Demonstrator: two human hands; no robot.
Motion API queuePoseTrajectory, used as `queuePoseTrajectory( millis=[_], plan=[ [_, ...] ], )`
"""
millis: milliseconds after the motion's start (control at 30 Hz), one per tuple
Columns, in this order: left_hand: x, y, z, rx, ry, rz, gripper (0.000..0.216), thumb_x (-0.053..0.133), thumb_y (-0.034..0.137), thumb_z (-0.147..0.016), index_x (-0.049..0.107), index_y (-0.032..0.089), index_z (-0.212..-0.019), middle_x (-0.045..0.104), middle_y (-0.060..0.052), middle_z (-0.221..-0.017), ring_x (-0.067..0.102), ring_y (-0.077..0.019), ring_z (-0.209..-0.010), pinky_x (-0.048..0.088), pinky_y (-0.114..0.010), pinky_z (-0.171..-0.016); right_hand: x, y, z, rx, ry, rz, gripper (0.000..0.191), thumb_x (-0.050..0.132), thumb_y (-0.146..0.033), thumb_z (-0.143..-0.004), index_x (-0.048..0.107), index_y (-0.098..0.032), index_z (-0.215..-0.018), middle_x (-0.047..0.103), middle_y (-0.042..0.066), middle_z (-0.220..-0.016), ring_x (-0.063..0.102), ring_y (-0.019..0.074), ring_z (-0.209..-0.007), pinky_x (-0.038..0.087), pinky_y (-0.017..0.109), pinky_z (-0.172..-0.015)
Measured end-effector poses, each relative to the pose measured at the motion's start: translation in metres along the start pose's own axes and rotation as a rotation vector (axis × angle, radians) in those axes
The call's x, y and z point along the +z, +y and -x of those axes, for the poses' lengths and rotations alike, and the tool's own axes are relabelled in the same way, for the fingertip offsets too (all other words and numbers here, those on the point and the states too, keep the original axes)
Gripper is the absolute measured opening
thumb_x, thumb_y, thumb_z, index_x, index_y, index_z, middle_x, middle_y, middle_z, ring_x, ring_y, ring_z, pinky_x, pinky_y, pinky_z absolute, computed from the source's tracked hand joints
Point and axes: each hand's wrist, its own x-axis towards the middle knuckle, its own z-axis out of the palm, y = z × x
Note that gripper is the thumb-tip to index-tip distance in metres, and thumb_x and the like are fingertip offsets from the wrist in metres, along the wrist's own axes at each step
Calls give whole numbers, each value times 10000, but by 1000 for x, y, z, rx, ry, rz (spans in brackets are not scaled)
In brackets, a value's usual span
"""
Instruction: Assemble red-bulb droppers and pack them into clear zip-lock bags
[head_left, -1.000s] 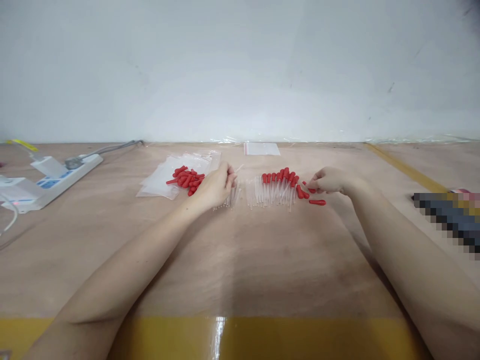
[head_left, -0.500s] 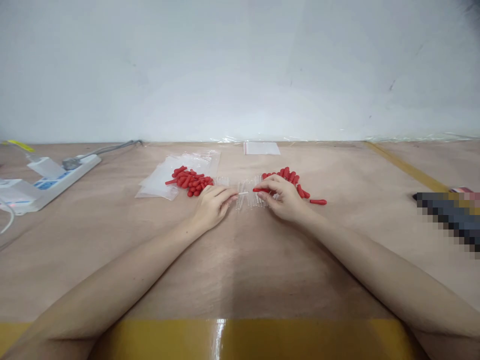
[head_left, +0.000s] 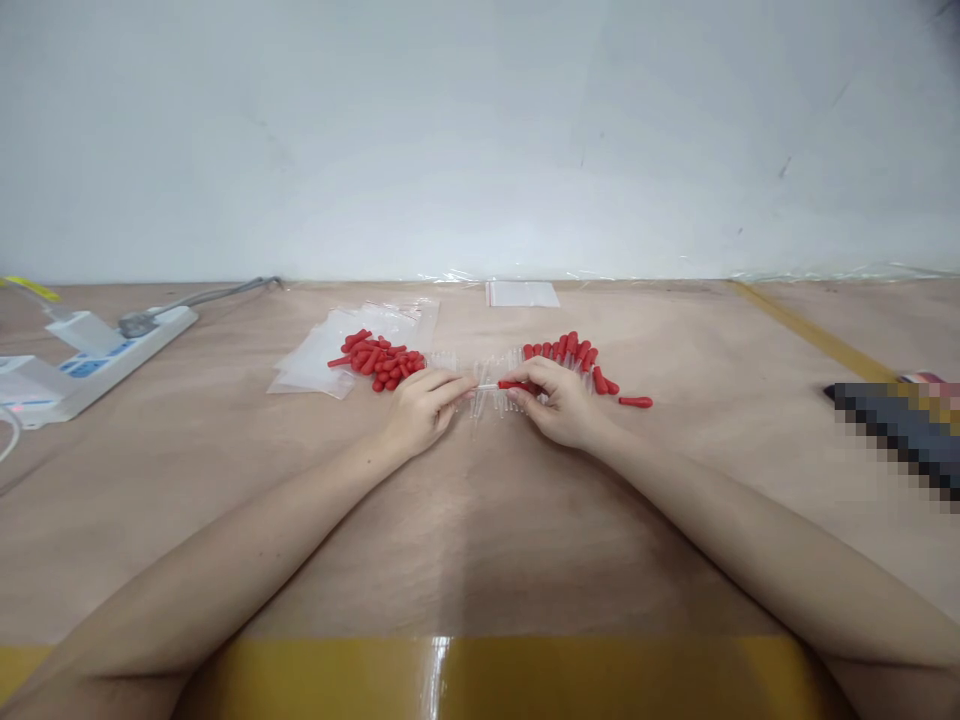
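My left hand (head_left: 426, 408) is closed, with its fingertips pinching a thin clear tube (head_left: 487, 387) that points to the right. Between the thumb and fingers of my right hand (head_left: 559, 400) is a red rubber bulb (head_left: 513, 385). The bulb's open end meets the tube's tip; how far the tube goes in cannot be made out. Several more clear tubes (head_left: 480, 405) lie on the table under and between the hands. A pile of loose red bulbs (head_left: 379, 360) is beside my left hand. Behind my right hand are several red bulbs (head_left: 571, 345) with clear tubes attached.
Clear zip bags (head_left: 315, 355) lie under the left pile, and another bag (head_left: 523, 294) is near the wall. A white power strip (head_left: 112, 365) with plugs stands at the left. One red bulb (head_left: 636, 402) and a dark pixelated object (head_left: 892, 430) lie to the right.
My right hand has moved slightly left, bringing the red bulb against the tube's end; before, a gap separated them. My left hand still pinches the tube.
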Motion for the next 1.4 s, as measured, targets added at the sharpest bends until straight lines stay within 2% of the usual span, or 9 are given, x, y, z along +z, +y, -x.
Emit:
queuePoseTrajectory(
  millis=[133, 333, 533, 700, 933, 1167, 1400],
  plan=[
    [1, -3, 2, 40, -4, 62, 223, 512, 125, -818, 630, 182, -998, 652, -49, -870, 579, -134, -761, 486, -257, -685, 2, 3, 1, 61, -39, -110, 146, 537, -248, -805, 630, -191, -902, 643, 39, -844, 585, 137, -767, 466, 274, -697],
    [0, -1, -1, 67, 13, 129, 265, 480, 84, -817, 618, 182, -1021, 656, -51, -867, 589, -130, -765, 495, -272, -707, 7, 3, 4, 95, -20, -188, 126, 566, -254, -780, 627, -170, -851, 646, 41, -796, 587, 134, -720, 469, 263, -655],
    [1, 3, -3, 102, 50, 170, 303, 457, 55, -808, 609, 185, -1035, 662, -48, -830, 589, -124, -726, 498, -265, -673, 8, -3, 5, 30, 4, -135, 121, 508, -239, -820, 597, -162, -848, 603, 42, -755, 542, 124, -678, 444, 255, -614],
    [2, 1, -1, 118, 33, 150, 326, 439, 56, -808, 595, 193, -1060, 661, -42, -826, 579, -121, -706, 491, -264, -659, 8, -4, 5, -67, 19, -78, 113, 503, -227, -829, 591, -159, -847, 601, 42, -743, 542, 123, -672, 438, 251, -609],
    [2, 5, -2, 149, 30, 67, 245, 477, 101, -815, 604, 180, -1009, 650, -41, -798, 562, -123, -675, 479, -250, -637, 9, -1, 6, -185, 9, 39, 108, 502, -224, -836, 588, -170, -869, 618, 38, -753, 555, 119, -676, 442, 239, -611],
    [1, 14, -4, 169, 7, -59, 213, 443, 123, -837, 602, 156, -975, 627, -49, -750, 545, -134, -640, 463, -253, -600, 8, -2, 6, -138, -37, 89, 166, 475, -239, -841, 598, -189, -941, 646, 50, -813, 585, 144, -720, 455, 261, -639],
    [4, 15, 0, 180, -35, -61, 263, 392, 113, -841, 586, 180, -1006, 615, -35, -744, 542, -126, -642, 461, -245, -589, 10, -5, 6, -91, -114, 32, 160, 485, -232, -824, 618, -177, -893, 653, 48, -796, 591, 143, -711, 460, 259, -644]
  ],
)
